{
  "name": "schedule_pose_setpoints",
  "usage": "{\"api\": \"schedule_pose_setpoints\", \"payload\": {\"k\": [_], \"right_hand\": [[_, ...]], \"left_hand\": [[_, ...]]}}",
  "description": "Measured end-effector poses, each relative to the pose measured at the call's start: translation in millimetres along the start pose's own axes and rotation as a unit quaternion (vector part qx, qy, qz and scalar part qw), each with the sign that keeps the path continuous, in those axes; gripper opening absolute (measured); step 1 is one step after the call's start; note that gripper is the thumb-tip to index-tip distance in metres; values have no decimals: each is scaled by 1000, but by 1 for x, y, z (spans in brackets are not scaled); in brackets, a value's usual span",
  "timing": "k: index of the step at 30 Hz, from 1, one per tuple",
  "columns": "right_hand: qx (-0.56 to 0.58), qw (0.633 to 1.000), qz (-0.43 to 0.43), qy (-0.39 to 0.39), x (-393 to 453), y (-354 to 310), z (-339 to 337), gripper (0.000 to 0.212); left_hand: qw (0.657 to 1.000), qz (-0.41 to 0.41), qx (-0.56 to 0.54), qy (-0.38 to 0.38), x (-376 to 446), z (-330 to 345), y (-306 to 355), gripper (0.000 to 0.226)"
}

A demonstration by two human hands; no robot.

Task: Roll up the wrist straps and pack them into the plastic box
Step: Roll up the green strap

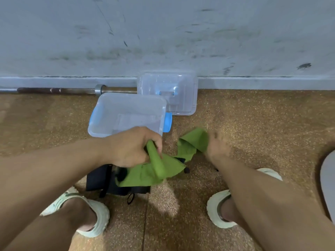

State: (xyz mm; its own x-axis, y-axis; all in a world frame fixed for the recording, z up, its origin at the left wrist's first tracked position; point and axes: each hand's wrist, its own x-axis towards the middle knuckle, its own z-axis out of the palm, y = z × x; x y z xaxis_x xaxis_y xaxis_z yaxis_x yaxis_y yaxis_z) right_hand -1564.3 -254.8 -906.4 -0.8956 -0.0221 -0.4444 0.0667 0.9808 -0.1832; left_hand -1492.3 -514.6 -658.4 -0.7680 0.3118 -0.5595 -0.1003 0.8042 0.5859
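Note:
A long green strap hangs twisted between my two hands just above the floor. My left hand is closed around one end of it, close to the near edge of the clear plastic box. My right hand, blurred, grips the strap's other end to the right. The box stands open, with blue latches on its sides and nothing visible inside. Under the green strap lies a heap of black straps between my feet.
The box's clear lid leans against the grey wall behind it. A barbell lies along the wall's base at left. My sandalled feet stand on brown speckled flooring. A grey rounded object shows at the right edge.

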Motion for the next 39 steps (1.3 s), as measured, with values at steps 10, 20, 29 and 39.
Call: {"api": "schedule_pose_setpoints", "payload": {"k": [10,20,29,39], "right_hand": [[204,922,-216,-250,-49,-71,-117,24],[63,945,-274,-167,-128,-82,-253,20],[-13,911,-397,-114,-229,-152,-313,19],[260,865,-413,-113,-217,-139,-335,13]], "left_hand": [[919,-56,-353,165,-38,-36,8,17],[985,-19,55,162,-86,-48,-9,57],[981,127,-92,113,-107,-33,32,47],[945,130,-275,124,-118,-51,27,110]]}}
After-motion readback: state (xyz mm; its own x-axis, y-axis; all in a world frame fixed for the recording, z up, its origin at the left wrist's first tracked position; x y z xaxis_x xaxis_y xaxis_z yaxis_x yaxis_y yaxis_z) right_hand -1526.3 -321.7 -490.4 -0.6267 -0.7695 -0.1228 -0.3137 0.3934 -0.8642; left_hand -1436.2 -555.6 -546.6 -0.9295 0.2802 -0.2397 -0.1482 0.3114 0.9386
